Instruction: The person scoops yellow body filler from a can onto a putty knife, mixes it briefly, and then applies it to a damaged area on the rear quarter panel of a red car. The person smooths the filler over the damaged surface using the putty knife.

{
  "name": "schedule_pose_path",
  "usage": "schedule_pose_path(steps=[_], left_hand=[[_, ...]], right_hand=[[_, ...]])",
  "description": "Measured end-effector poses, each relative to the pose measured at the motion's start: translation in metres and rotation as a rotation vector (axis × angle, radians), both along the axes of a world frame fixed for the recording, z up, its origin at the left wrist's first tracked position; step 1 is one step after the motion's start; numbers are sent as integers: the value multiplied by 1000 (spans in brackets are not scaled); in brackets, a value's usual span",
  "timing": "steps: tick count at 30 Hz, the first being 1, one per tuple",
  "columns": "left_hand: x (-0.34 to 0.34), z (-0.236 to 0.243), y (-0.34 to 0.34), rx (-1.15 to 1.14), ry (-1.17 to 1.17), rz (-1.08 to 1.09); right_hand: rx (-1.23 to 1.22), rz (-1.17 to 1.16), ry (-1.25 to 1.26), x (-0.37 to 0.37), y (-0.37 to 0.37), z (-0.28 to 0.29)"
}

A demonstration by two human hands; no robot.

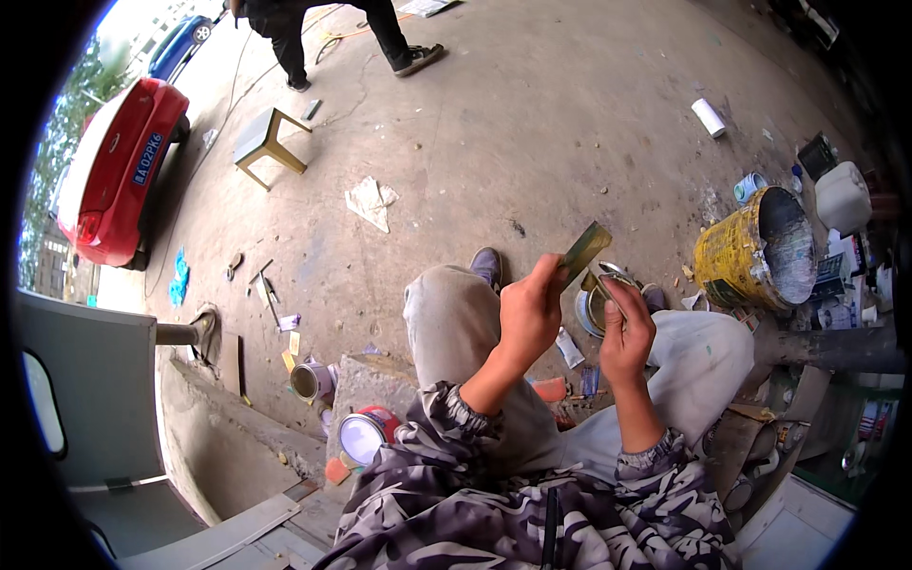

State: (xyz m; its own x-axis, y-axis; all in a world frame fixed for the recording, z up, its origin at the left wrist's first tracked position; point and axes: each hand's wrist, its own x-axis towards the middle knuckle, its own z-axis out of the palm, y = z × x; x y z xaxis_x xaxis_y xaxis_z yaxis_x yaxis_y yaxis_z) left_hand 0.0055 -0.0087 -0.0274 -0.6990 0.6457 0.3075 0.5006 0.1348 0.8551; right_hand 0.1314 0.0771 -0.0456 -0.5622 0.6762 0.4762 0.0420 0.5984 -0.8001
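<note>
Both of my hands are raised close together above my knees. My left hand [530, 313] is closed around a flat scraper [586, 249], whose greenish, shiny blade points up to the right. In my right hand [627, 340] is a second thin, flat scraper [595, 285], gripped between thumb and fingers, its tip close to the left one's blade. Just behind the hands, an open round tin [591, 313] is partly hidden by my right hand. A white tube [569, 349] lies on the ground between my legs.
A yellow, paint-crusted bucket [736, 261] lies tipped at the right, near a white jug [843, 198]. Tins [312, 381] and a red-rimmed pot [362, 438] stand at my left. Ahead are a small stool [266, 138], a crumpled cloth [370, 202], a red car [123, 171] and a standing person [370, 33].
</note>
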Motion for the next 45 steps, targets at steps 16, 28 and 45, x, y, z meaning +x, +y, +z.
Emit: schedule_pose_path(steps=[16, 28, 45], left_hand=[[-2, 4, 4, 94, 29, -38], [-4, 7, -1, 149, -17, -121], [3, -1, -2, 227, -748, -416]], right_hand=[[29, -74, 88, 7, 9, 19], [-13, -24, 52, 6, 4, 12], [-404, 118, -43, 26, 28, 16]])
